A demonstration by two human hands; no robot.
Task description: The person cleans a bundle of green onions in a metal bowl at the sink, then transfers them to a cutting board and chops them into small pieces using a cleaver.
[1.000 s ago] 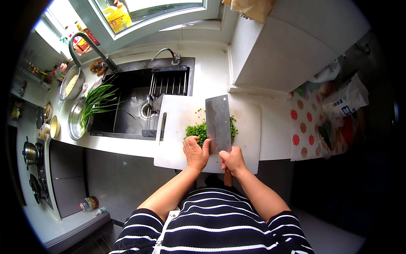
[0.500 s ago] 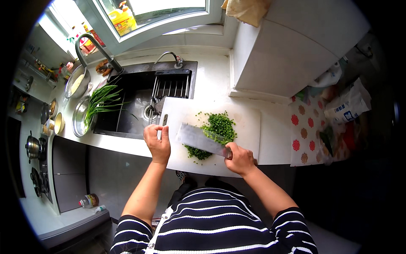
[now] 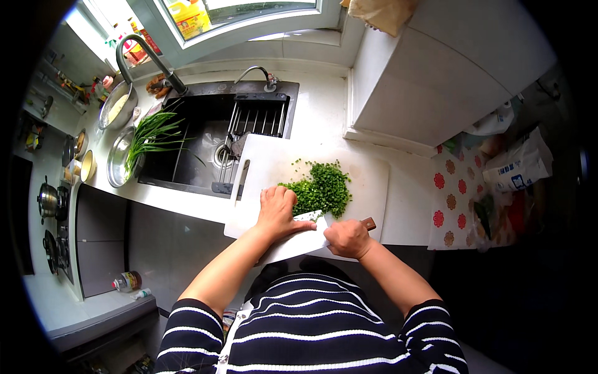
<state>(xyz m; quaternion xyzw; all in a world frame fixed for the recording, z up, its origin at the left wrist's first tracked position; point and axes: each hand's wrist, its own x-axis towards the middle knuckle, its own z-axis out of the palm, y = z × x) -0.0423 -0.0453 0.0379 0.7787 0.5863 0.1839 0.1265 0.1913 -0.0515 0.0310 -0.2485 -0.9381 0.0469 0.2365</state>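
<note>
Chopped green herbs [image 3: 329, 190] lie heaped on a white cutting board [image 3: 371, 168] in front of me. My right hand [image 3: 349, 239] is closed around a cleaver [image 3: 319, 227] whose brown wooden handle end sticks out to the right. Its broad blade is tilted at the near side of the heap, and a few green bits cling to it. Cupped against the heap's left side is my left hand [image 3: 276, 217], thumb apart from the fingers and reaching over the blade. Some of its fingertips are hidden by the herbs.
Left of the board is a black sink [image 3: 193, 143] with a rack and a tall faucet [image 3: 146, 53]. Long green stalks [image 3: 149, 142] lean out of a metal bowl [image 3: 118, 165] beside it. A white cabinet [image 3: 430, 87] rises at the back right, near a flowered cloth [image 3: 450, 199].
My left hand has come down from the board's left side to the herbs. The cleaver has moved nearer to me and turned, and the herbs are gathered into a tighter heap.
</note>
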